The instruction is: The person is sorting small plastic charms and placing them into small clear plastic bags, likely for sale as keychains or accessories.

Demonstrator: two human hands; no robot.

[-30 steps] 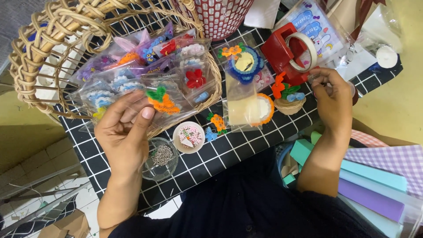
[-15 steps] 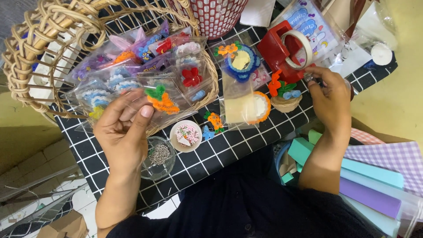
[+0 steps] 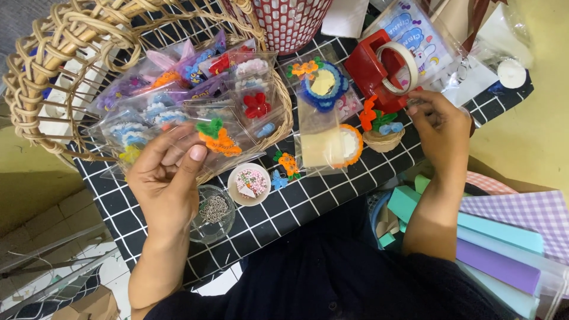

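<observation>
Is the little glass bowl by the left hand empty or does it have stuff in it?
Not empty: the glass bowl has a small pile of tiny silver beads at its bottom, beside the left hand.

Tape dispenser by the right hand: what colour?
Red, holding a roll of pale tape; the tape dispenser shows in the head view, just above the right hand.

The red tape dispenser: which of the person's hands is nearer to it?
The right. The right hand has its fingers at the lower edge of the red tape dispenser. The left hand is far across the table, holding a clear packet with an orange carrot charm.
</observation>
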